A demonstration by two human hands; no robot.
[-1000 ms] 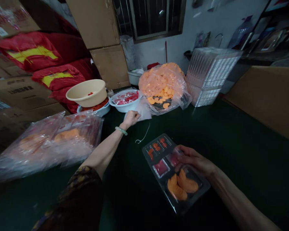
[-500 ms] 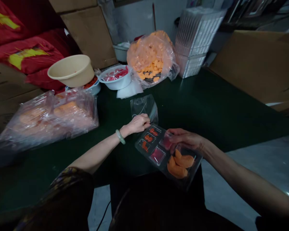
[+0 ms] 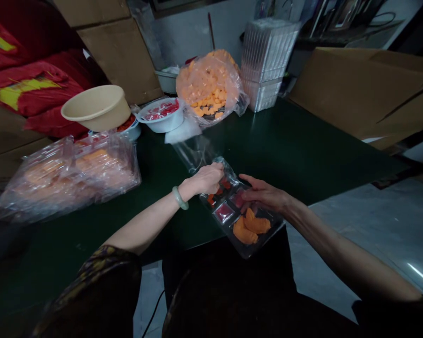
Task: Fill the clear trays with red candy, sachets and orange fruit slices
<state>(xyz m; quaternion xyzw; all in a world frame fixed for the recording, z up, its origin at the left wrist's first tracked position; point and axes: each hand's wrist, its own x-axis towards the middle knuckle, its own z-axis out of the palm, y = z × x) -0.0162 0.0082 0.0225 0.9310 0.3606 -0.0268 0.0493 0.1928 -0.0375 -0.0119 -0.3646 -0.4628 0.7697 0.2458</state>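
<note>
Tabletop [image 3: 313,145] stretches beyond the left hand [image 3: 207,179], which pinches a bag [image 3: 193,152] partly over the filled tray [image 3: 233,218]; the right hand [image 3: 264,194] grips its unbagged part.

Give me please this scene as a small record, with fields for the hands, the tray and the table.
Left hand: closed on a clear bag at the far end of the tray
Right hand: holding the tray by its right side
Tray: red squares, large orange pieces, smaller red-orange pieces
Table, left: wrapped packs
Table, back: cream basin, pale bowl, bag of orange pieces, stacked clear containers
</note>
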